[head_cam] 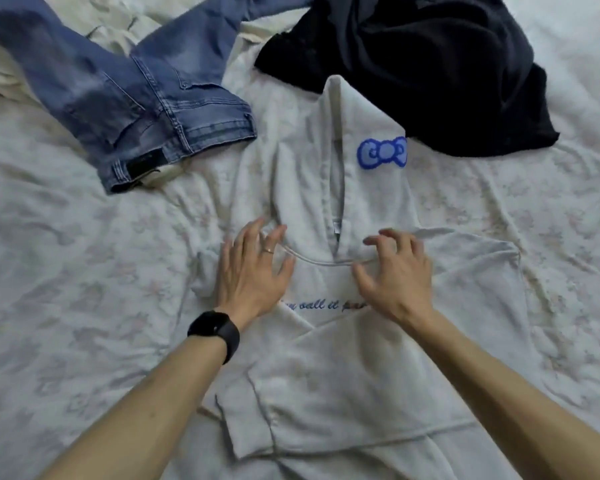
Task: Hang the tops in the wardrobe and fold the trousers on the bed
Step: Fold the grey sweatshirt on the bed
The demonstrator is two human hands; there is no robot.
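A white hoodie [343, 368] with a blue bow on its hood and blue script across the chest lies flat on the bed, front up. My left hand [253, 268] lies on its left shoulder with fingers spread. My right hand [395, 275] hovers over the neckline on the right, fingers curled like a claw, tips at the fabric and holding nothing that I can see. A drawstring runs between the two hands. Blue jeans [136, 88] lie crumpled at the upper left. A black top [423, 60] is heaped at the upper right.
The bed sheet [66, 271] is white with a faint floral print and fills the whole view. A cream cloth [0, 74] shows under the jeans at the far left. A black watch sits on my left wrist.
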